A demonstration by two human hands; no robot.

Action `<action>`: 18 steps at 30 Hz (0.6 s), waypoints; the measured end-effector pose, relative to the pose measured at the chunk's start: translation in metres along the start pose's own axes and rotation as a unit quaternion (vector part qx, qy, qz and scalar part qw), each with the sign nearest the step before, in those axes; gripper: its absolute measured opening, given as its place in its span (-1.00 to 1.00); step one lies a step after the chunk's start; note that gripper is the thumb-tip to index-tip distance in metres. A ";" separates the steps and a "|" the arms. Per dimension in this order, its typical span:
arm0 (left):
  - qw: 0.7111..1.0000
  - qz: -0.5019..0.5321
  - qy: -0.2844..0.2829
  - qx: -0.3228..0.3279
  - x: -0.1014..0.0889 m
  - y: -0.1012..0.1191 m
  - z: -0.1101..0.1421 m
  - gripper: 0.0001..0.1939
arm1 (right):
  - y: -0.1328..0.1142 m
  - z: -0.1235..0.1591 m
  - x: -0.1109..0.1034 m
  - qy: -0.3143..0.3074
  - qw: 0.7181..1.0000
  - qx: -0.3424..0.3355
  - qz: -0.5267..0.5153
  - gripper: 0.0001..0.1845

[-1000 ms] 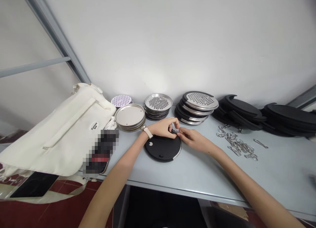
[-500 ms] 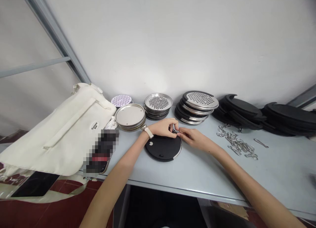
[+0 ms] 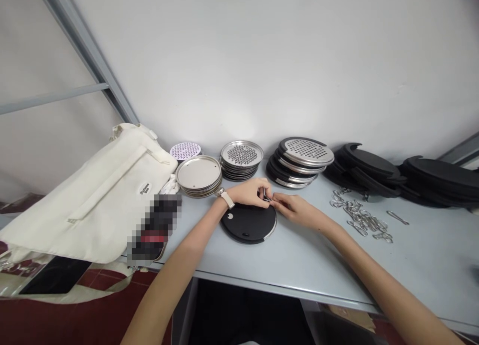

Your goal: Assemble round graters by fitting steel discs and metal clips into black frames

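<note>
A round black disc with a bright metal edge at its right lies flat on the grey table. My left hand is closed above its far edge, thumb and index finger pinching a small metal clip. My right hand comes in from the right, its fingertips closed on the same clip. How the clip sits against the disc is hidden by my fingers. To the right is a loose pile of similar wire clips, with a single clip beside it.
Behind my hands stand stacks of plain metal discs, metal grater discs and black-rimmed graters. Black discs and more black discs are at right. A cream bag and a purple grater disc are left.
The view has shifted slightly. Both hands stay at the disc's far edge with the clip between their fingers; only small finger movement shows.
</note>
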State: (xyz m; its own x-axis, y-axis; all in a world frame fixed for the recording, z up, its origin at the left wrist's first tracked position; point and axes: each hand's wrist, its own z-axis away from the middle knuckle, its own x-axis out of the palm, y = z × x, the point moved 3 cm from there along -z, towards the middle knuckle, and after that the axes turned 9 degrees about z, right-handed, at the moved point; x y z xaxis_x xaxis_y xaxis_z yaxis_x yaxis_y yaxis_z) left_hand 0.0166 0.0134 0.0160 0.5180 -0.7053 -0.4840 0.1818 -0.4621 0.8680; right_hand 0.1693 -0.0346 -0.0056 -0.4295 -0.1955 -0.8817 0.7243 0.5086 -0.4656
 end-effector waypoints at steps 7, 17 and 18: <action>1.000 -0.022 -0.008 0.003 -0.001 -0.001 0.001 -0.85 | 0.001 -0.001 0.001 0.002 1.000 0.003 -0.011 -0.64; 0.999 -0.039 0.008 0.026 -0.003 -0.001 0.001 -0.73 | 0.000 -0.001 0.002 0.035 0.999 0.038 0.007 -0.62; 0.999 -0.041 0.013 0.025 -0.004 -0.001 0.001 -0.72 | 0.000 -0.001 0.002 0.037 0.998 0.042 0.009 -0.61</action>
State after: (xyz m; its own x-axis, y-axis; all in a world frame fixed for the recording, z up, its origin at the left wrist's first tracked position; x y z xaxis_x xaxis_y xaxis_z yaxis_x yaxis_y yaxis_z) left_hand 0.0135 0.0155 0.0171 0.5241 -0.6501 -0.5502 0.1838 -0.5444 0.8184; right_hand 0.1681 -0.0341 -0.0078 -0.4520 -0.1225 -0.8836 0.7739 0.4387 -0.4567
